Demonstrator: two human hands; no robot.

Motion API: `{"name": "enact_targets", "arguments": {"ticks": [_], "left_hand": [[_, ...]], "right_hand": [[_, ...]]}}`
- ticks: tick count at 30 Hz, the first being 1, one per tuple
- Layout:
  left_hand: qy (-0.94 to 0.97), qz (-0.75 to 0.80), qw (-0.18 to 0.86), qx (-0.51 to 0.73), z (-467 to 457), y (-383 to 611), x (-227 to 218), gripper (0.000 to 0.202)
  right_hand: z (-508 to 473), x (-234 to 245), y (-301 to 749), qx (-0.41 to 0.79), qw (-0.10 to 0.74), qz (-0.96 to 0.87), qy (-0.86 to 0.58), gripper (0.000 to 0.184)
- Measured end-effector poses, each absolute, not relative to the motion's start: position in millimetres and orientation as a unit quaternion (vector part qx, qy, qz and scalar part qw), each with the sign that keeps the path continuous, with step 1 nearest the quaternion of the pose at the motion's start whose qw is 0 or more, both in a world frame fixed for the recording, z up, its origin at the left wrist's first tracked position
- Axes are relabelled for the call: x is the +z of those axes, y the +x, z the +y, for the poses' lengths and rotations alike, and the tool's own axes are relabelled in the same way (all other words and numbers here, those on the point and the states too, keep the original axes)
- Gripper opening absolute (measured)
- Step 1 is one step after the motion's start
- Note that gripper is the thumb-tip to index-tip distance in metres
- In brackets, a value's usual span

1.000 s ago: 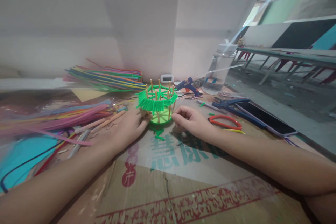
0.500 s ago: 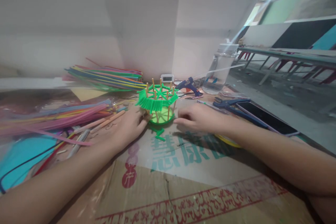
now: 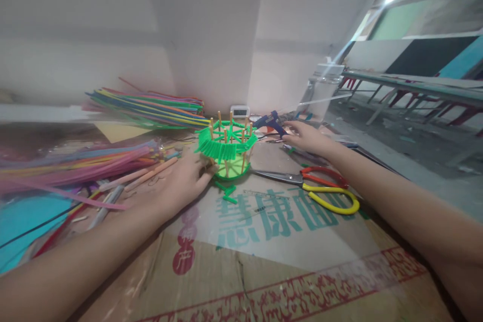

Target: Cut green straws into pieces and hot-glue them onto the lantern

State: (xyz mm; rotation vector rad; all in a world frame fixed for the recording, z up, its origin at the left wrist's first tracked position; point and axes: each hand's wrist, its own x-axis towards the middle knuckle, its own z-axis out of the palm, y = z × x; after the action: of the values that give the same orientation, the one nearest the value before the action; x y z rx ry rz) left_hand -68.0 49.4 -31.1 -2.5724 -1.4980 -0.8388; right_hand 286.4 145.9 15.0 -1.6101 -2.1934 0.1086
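While the left hand (image 3: 184, 176) pinches the lower edge of the green model (image 3: 234, 166), the right hand (image 3: 311, 138) has its fingers parted beside the blue glue gun (image 3: 270, 119), contact unclear. Round, with ribbed strips (image 3: 218, 151) and upright wooden sticks (image 3: 220, 119), the model stands between both arms on the counter (image 3: 132, 282). Glossy printed sheeting (image 3: 298, 256) covers it; pale panels (image 3: 211, 35) rise behind, grey floor (image 3: 422, 136) rightward.
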Motion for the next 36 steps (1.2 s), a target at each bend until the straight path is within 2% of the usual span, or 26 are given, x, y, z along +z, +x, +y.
{"name": "enact_targets", "arguments": {"ticks": [4, 10, 16, 21, 30, 32, 36], "left_hand": [[-0.833, -0.481, 0.020, -0.271, 48, -68, -31, 0.031], [-0.832, -0.484, 0.020, -0.272, 49, -67, -31, 0.032], [-0.835, -0.481, 0.019, -0.266, 48, -65, -29, 0.033], [-0.830, -0.494, 0.023, -0.257, 46, -66, -28, 0.033], [-0.829, -0.502, 0.022, -0.244, 44, -63, -25, 0.033], [-0.834, -0.499, 0.022, -0.233, 43, -63, -24, 0.034], [-0.838, -0.502, 0.018, -0.213, 42, -63, -24, 0.032]], "right_hand": [[163, 14, 281, 0.081, 0.211, -0.783, -0.579, 0.054], [197, 9, 263, 0.157, 0.230, -0.764, -0.582, 0.040], [207, 4, 256, 0.164, 0.285, -0.719, -0.613, 0.025], [182, 19, 255, 0.225, 0.329, -0.710, -0.581, 0.023], [91, 52, 250, 0.280, 0.492, -0.696, -0.441, 0.023], [66, 53, 252, 0.282, 0.485, -0.711, -0.425, 0.020], [35, 46, 250, 0.248, 0.406, -0.770, -0.425, 0.026]]}}
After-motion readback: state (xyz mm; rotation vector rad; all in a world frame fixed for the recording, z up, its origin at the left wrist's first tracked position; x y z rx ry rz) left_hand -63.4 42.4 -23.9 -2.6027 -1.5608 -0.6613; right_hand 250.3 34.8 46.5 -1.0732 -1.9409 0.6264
